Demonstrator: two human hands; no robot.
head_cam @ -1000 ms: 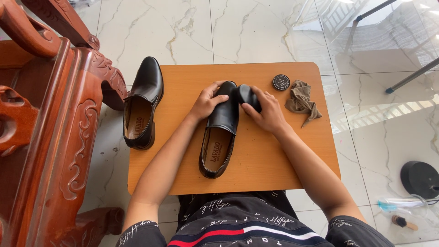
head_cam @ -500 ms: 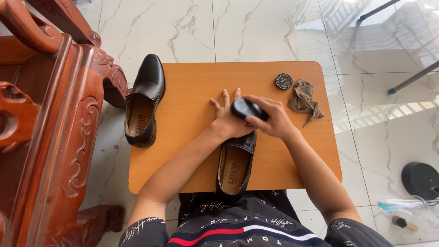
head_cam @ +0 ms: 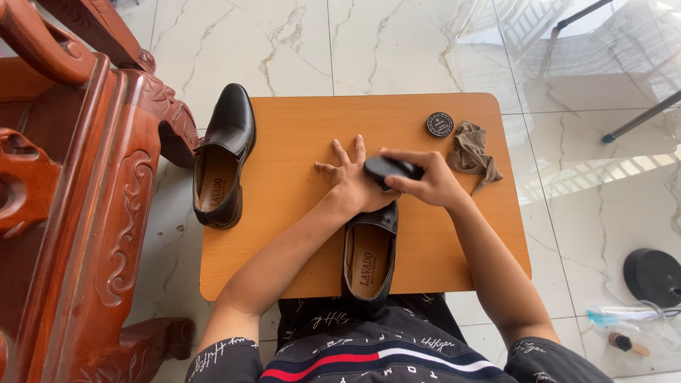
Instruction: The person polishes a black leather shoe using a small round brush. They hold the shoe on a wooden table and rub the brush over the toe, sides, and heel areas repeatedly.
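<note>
your left hand (head_cam: 352,183) lies flat on the front of the shoe (head_cam: 369,257), fingers spread and released, gripping nothing; it looks placed there to pin the shoe down so it won't slide on the smooth desk (head_cam: 298,142). your right hand (head_cam: 425,181) is closed around a dark brush (head_cam: 391,169), held low over the toe just beside your left knuckles, an angle that seems suited to working the leather where your left hand steadies it. the shoe sits at the near edge of the desk, heel toward your lap and slightly overhanging, toe pointing away, which keeps it close to both hands. it's a black leather slip-on with a tan lining and a dull sheen; the toe is hidden under your hands. its mate (head_cam: 220,156) rests well apart at the left edge of the desk, next to a carved wooden chair (head_cam: 85,177). a small round tin (head_cam: 439,125) and a crumpled brown cloth (head_cam: 472,149) lie near your right hand, within easy reach at the far right of the desk.
</note>
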